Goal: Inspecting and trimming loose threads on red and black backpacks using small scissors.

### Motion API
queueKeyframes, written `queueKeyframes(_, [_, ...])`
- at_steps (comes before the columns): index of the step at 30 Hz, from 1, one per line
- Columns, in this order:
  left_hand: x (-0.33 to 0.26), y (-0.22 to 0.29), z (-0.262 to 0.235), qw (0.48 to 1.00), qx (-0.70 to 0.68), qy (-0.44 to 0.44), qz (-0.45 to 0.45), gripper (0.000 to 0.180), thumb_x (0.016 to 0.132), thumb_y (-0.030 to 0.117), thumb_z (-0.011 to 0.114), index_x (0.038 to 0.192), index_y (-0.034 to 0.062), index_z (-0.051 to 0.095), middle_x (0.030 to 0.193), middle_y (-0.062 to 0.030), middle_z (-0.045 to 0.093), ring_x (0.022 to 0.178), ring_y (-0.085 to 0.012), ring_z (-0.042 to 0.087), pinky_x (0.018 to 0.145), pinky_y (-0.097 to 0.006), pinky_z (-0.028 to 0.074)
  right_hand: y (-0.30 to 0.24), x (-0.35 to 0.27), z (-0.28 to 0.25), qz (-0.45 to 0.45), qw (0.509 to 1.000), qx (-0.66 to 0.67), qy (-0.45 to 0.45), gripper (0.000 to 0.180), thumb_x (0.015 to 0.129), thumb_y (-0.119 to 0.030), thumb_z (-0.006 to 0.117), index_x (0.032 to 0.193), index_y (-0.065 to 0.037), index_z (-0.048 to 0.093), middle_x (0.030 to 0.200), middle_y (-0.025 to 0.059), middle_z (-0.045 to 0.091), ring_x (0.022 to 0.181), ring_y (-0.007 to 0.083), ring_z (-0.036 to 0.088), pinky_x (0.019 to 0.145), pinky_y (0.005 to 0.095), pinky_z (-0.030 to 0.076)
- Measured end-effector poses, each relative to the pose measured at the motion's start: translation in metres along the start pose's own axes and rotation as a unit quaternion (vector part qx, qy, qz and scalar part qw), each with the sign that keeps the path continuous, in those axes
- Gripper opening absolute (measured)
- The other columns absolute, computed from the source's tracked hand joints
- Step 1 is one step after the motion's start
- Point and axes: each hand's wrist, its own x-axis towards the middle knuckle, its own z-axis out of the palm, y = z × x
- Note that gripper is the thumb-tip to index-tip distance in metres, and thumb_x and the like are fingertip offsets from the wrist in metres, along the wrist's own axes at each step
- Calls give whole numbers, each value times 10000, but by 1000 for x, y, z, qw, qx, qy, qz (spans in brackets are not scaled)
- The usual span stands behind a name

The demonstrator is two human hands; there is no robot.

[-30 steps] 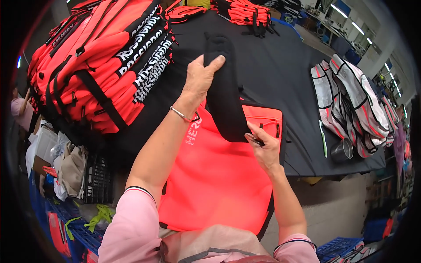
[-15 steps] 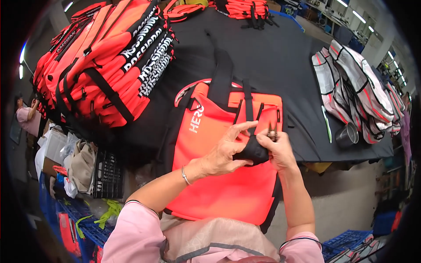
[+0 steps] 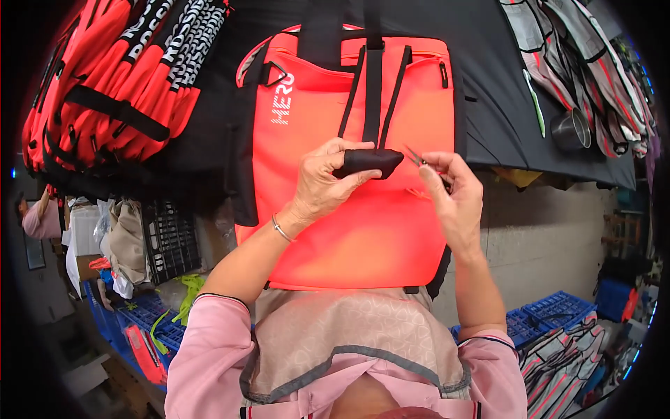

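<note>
A bright coral-red bag (image 3: 335,223) with black straps and side panels lies in front of me, its lower end reaching my apron. My left hand (image 3: 324,178) is closed on a black padded piece (image 3: 363,163), thumb below and fingers above, where a black strap (image 3: 374,98) meets it over the bag's middle. In my right hand (image 3: 453,195) is a small pair of thread snips (image 3: 417,158), its points toward the right end of the padded piece without touching it. The fingers hide most of the snips' handle.
Stacked red bags (image 3: 118,91) rise at the left of the black-covered table (image 3: 481,126). Grey-white bags (image 3: 572,63), a metal cup (image 3: 570,130) and a slim green-and-white tool (image 3: 534,105) lie at the right. Blue crates (image 3: 551,314) stand below, and another person (image 3: 40,216) is far left.
The view has tilted down, so the bag appears higher. My right hand has drawn away from the black padded piece, and the snips now point left instead of up.
</note>
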Motion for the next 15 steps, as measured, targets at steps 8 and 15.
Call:
queueKeyframes(8, [-8,3,6,999,12,-30,25,275,740,-44,788,995,57,771,1045,-85,715,899,-157,685,776,-273,557,0,-9,0,-105,984,-143,-15,173,856,-80,740,997,-3,675,875,97,688,729,181,662,656,279,509])
queueKeyframes(15, [-3,-2,1,998,11,-54,43,322,732,-50,784,1032,65,763,1074,-94,723,894,-161,687,789,-272,559,-5,0,0,-123,974,-189,-38,137,837,-78,749,932,-5,682,829,96,690,681,200,655,631,292,507])
